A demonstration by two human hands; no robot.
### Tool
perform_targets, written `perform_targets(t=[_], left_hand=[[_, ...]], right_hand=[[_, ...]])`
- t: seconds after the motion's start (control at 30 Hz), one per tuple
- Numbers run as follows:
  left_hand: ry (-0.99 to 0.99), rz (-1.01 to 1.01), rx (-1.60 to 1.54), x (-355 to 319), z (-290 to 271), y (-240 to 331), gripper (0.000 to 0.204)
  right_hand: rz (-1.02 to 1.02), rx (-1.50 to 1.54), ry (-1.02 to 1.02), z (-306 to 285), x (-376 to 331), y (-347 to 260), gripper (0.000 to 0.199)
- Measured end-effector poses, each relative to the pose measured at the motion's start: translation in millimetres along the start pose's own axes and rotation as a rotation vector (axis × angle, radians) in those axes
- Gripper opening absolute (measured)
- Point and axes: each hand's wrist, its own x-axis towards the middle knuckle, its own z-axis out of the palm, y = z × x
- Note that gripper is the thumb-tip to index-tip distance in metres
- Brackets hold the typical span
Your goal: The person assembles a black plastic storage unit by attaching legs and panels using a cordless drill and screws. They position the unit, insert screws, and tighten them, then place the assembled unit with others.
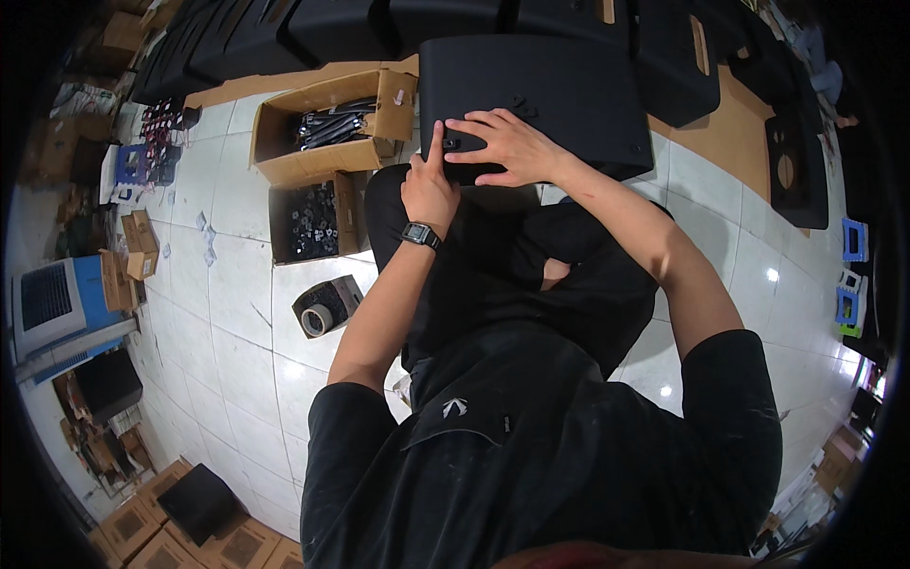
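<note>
A large black box with the look of a speaker cabinet (569, 90) lies in front of my folded legs. My right hand (507, 152) rests open on it, fingers spread, near its left front corner. My left hand (431, 185) is at that same corner, its index finger stretched along the side and its other fingers bent, partly hidden. Between the two hands sits a small black fitting (451, 145) on the cabinet. Another dark piece (518, 106) lies on the surface just beyond my right fingers. Neither hand visibly holds anything.
Left of the cabinet stands a cardboard box of black strap-like parts (389, 114), with a box of small black pieces (284, 247) nearer me. A small box with a tape roll (318, 320) is by my left forearm. More black cabinets (332, 33) line the far side.
</note>
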Motion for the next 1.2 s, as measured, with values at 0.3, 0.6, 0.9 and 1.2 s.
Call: perform_targets(t=[0.3,0.6,0.9,1.2], left_hand=[[-0.02,-0.009,0.005,1,-2,0,0.117],[-0.016,0.005,-0.014,2,-1,0,0.116],[-0.001,-0.005,-0.027,1,2,-2,0.115],[0.016,0.058,-0.071,3,2,-3,0.114]], right_hand=[[-0.002,-0.063,-0.124,10,2,9,0.07],[0.005,-0.078,-0.196,8,1,16,0.073],[-0.017,-0.032,-0.217,11,1,22,0.079],[-0.061,0.054,-0.05,4,-2,16,0.069]])
